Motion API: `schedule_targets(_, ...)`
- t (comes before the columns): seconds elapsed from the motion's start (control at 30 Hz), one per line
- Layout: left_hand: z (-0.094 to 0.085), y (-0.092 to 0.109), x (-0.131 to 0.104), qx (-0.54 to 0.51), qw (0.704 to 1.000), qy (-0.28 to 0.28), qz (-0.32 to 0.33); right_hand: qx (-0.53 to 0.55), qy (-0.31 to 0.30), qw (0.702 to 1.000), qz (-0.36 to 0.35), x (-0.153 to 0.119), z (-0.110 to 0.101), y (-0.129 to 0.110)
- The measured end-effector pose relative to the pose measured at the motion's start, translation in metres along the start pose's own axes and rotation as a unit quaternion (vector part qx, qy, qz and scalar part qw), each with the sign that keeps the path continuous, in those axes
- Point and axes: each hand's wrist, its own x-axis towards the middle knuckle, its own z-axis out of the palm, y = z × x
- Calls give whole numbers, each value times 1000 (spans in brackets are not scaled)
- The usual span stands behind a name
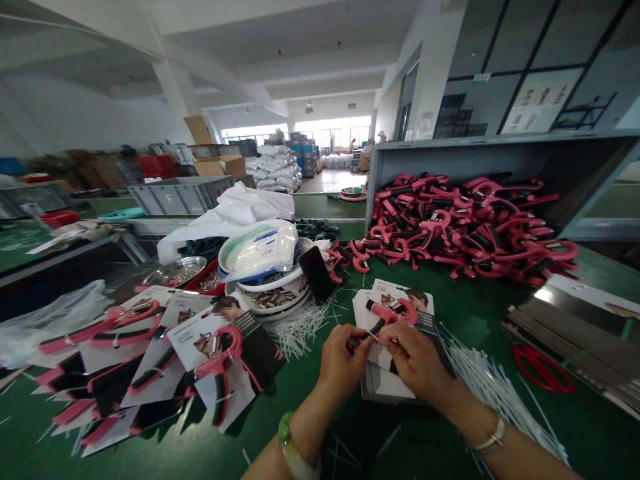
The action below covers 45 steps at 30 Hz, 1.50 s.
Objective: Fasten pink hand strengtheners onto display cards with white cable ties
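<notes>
A pink-and-black hand grip strengthener (407,312) lies on a printed backing card (426,321), on top of a card stack in front of me. My left hand (343,360) is closed in a pinch at the grip's lower handle. My right hand (417,360) pinches from the other side. Between the two sets of fingertips a short stretch of white zip tie (373,335) shows; its ends are hidden by the fingers. Loose white zip ties (493,383) lie spread to the right of my right hand.
Carded hand grips (220,367) are piled at left. A tipped grey crate (500,140) spills loose pink grips (450,227) at the back right. Red scissors (543,368) lie beside stacked cards (575,333). A phone (316,275) leans against bowls of metal springs (273,298).
</notes>
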Motion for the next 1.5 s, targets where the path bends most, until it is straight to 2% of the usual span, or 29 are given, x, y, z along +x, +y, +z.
schedule_targets(0.1,-1,-1,1,-6,999,-8,-39,-17,-32,999,-11,-8,-7,4)
schedule_targets(0.17,-1,0,1,9,999,-12,-43,-15,-41,999,2,-10,-11,6)
schedule_targets(0.33,9,9,4,16,999,-22,38,6,-10,1000,7,-5,-11,6)
schedule_targets(0.43,16,13,8,4,998,-41,47,1,15,1000,8,-4,-8,7)
schedule_targets(0.53,15,14,12,14,996,-61,55,8,12,1000,9,-5,-7,7)
schedule_targets(0.7,4,14,19,65,996,-52,16,8,32,999,18,-9,-10,1)
schedule_targets(0.83,1,11,17,70,993,-92,-10,0,-17,1000,-7,-12,-10,-4)
schedule_targets(0.93,4,11,12,81,993,-70,-44,-24,-73,997,-30,-11,-9,-5)
schedule_targets(1.07,9,13,10,67,994,-54,-71,-50,-64,996,-26,-10,-8,-5)
schedule_targets(1.17,12,13,12,39,994,-47,-89,-31,-62,997,-23,-10,-7,-4)
schedule_targets(1.3,14,13,12,60,995,-27,-72,-4,-46,999,-15,-11,-7,-4)
schedule_targets(1.5,16,8,13,58,997,-15,-43,-69,-22,997,-26,-17,-7,-11)
